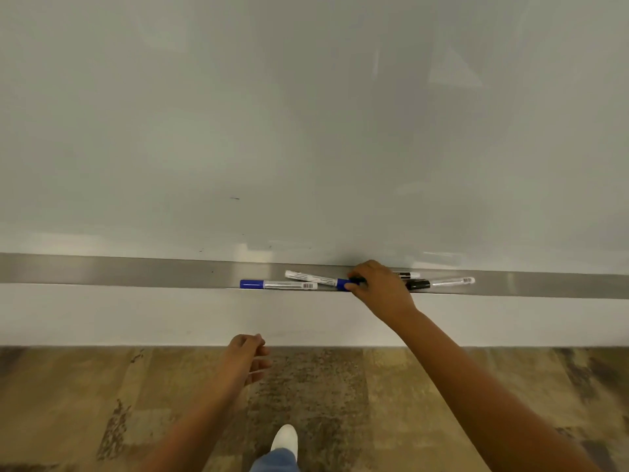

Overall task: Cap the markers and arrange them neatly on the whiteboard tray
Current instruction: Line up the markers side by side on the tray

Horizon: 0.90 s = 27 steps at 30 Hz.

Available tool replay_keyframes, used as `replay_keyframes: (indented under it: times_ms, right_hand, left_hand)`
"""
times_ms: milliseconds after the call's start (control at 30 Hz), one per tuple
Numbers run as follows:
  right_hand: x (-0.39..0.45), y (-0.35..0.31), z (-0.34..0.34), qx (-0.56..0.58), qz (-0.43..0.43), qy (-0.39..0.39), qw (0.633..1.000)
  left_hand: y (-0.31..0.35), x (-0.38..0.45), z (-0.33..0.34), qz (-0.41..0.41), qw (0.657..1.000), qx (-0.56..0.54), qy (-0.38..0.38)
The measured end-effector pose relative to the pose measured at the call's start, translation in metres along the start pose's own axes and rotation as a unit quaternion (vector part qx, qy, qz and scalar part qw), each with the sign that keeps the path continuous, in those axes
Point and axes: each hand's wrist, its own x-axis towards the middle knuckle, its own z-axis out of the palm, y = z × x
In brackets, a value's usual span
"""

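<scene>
Tray left end bare, unobstructed

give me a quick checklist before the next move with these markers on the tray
1. All markers on the tray: ok, four visible.
2. Left blue marker capped, lying flat: ok.
3. Angled blue marker parallel to the tray: not ok, tilted.
4. Right hand gripping that marker's blue cap end: ok.
5. Black markers capped: cannot tell, one partly hidden.
6. Left hand free: cannot tell, fingers curled.
</scene>
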Motion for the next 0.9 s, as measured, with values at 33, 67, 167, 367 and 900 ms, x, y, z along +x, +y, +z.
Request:
replay_keyframes:
  times_ms: [33, 67, 167, 367, 900]
  right_hand:
    - [0.002, -0.003, 0.003, -0.031, -0.003, -0.008, 0.999]
    - [0.004, -0.005, 0.005, -0.059, -0.004, -0.016, 0.998]
    - [0.006, -0.009, 0.008, -0.078, 0.006, -0.026, 0.997]
    - [0.007, -0.006, 0.0, 0.041, 0.047, -0.063, 0.996]
    - [0.029, -0.106, -0.051, 0.003, -0.158, 0.066, 0.985]
  left_hand:
    - [-0.001, 0.0, -0.003, -0.001, 1.0, 0.001, 0.001]
    - [-0.001, 0.001, -0.006, 0.001, 1.0, 0.0, 0.002]
    - [-0.004, 0.004, -0.013, 0.009, 1.0, -0.008, 0.011]
    - [-0.012, 0.006, -0.023, 0.012, 1.0, -0.02, 0.009]
    - [-0.032, 0.01, -0.033, 0.005, 0.998, -0.058, 0.007]
